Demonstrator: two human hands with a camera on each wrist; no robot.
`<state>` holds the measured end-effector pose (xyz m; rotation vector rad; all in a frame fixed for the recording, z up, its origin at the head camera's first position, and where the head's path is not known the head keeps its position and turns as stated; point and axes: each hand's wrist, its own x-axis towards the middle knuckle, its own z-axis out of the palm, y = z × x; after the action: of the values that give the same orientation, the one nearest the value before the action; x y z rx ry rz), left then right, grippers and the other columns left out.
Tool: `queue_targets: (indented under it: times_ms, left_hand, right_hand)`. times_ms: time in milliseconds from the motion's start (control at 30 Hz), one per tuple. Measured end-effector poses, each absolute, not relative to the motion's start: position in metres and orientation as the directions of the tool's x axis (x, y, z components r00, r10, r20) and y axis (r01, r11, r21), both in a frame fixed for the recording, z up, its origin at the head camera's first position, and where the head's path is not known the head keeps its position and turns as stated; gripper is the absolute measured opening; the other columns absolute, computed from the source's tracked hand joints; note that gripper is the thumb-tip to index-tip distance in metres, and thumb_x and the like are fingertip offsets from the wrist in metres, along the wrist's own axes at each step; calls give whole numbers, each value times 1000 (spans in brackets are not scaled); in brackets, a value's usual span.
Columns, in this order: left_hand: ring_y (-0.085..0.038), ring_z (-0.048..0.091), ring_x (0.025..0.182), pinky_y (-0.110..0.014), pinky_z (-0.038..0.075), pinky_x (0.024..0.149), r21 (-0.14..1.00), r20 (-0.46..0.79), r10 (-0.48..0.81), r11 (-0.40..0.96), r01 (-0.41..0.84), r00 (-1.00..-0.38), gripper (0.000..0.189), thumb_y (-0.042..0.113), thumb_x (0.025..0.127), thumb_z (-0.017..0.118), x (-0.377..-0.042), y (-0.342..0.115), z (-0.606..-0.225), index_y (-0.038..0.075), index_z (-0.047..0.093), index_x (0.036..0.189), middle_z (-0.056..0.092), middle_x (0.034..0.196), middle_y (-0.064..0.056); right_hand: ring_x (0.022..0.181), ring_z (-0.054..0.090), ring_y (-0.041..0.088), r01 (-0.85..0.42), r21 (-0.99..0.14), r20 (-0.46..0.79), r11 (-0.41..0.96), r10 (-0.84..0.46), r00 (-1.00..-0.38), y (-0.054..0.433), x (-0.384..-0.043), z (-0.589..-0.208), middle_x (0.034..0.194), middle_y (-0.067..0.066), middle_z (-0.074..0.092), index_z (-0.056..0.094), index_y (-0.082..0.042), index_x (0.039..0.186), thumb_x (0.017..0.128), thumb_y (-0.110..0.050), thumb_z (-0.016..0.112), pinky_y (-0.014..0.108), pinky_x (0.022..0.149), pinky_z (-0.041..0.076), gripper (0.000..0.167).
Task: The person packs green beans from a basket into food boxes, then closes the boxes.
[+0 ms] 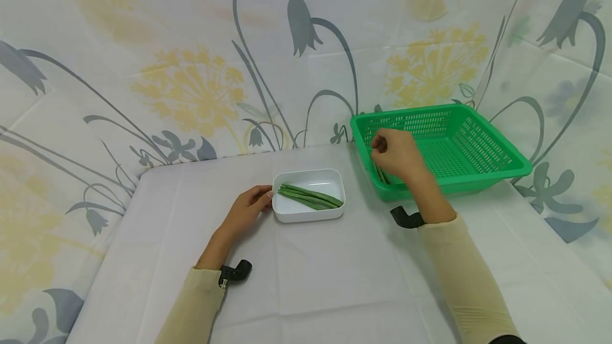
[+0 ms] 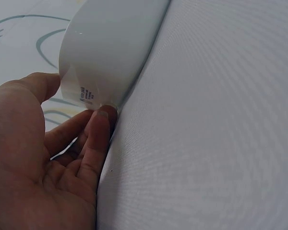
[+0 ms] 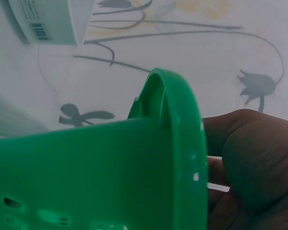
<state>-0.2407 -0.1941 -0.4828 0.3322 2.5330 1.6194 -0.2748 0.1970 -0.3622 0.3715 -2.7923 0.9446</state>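
Beige sleeves, two of them, come nearest the head camera: taking the white dish (image 1: 308, 216) as the clock's centre, the left sleeve (image 1: 191, 307) enters between 7 and 8 o'clock, the right sleeve (image 1: 466, 275) near 4. Each wrist carries one black camera, so two in all: the left one (image 1: 235, 271) and the right one (image 1: 406, 217).

From its sleeve the left forearm points toward 1 o'clock, and the left hand (image 1: 246, 208) sits at the dish's 9 o'clock end. Its thumb touches near the rim while its bent fingertips meet the wall low by the base, holding that end between them.

The right forearm points toward 11 o'clock. At 2 o'clock from the dish, the right hand (image 1: 397, 155) hangs over the near-left part of the one green basket (image 1: 444, 155), knuckles up, fingers bunched and bent downward. Whether they pinch anything I cannot tell; in the right wrist view the basket's rim hides the fingertips.

One dish holds one bundle of green beans (image 1: 311, 196), slanting from between 9 and 10 o'clock to between 3 and 4; several overlap, too closely for a sure count. At least two more beans (image 1: 381, 174) show inside the basket, toward its 8 o'clock side, just below the right hand. Both containers rest on one white tablecloth (image 1: 334, 280).
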Motion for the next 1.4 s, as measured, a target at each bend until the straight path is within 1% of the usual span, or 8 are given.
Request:
queue_targets:
  times_ms: [300,733,767,867,967,1067,1267,1400]
  left_hand:
    - [-25,71,111,-29,56,91,903,20,242,412,121,-970,45,30,112,57,-240,-194,-484,1,59,146,73,127,-15]
    - [-29,70,112,-39,57,95,910,29,247,394,128,-968,47,31,112,56,-238,-192,-480,0,58,147,71,128,-18]
    - [-29,70,112,-40,57,95,910,28,248,394,127,-968,47,31,113,56,-238,-192,-480,0,58,147,71,128,-18]
    - [-27,70,111,-36,57,94,907,26,250,400,128,-968,47,32,112,56,-240,-194,-482,1,59,147,72,127,-16]
    - [-26,70,111,-34,57,93,904,22,250,409,126,-968,46,32,112,56,-239,-194,-482,1,59,147,72,127,-16]
    - [-26,70,111,-33,57,92,905,21,248,408,124,-969,46,32,112,56,-239,-193,-481,1,59,147,72,126,-16]
    - [-26,70,111,-33,56,92,907,24,246,403,125,-969,46,32,112,56,-238,-193,-481,1,59,146,72,126,-16]
    - [-26,70,111,-33,56,92,907,27,246,401,127,-969,46,31,112,56,-239,-193,-481,1,59,146,72,127,-16]
  right_hand:
    - [92,66,39,-242,-515,173,823,-177,-969,207,-281,-369,101,24,70,70,6,106,96,-2,60,53,81,55,16]
    - [101,69,48,-128,-348,-34,929,-149,-988,212,-292,-384,117,31,70,70,12,118,98,-3,62,57,82,59,26]
    - [96,70,45,-127,-345,-46,930,-151,-987,212,-292,-384,114,30,71,70,12,115,97,-2,62,55,78,59,24]
    - [68,60,30,-106,-342,-98,934,-148,-984,211,-292,-383,81,19,65,68,7,91,96,1,59,42,60,54,12]
    - [56,30,14,-89,-341,-140,936,-144,-980,211,-292,-384,60,-1,36,50,-9,67,95,3,57,30,50,33,31]
    - [55,21,12,-82,-334,-166,939,-144,-976,211,-292,-383,58,-5,22,37,-15,62,94,3,56,29,50,29,42]
    - [60,43,22,-83,-314,-208,946,-153,-966,211,-294,-384,62,4,43,49,-9,69,94,1,59,36,57,42,28]
    - [68,48,26,-86,-300,-245,950,-164,-956,212,-296,-385,73,12,55,57,-4,78,94,-1,61,39,62,45,16]
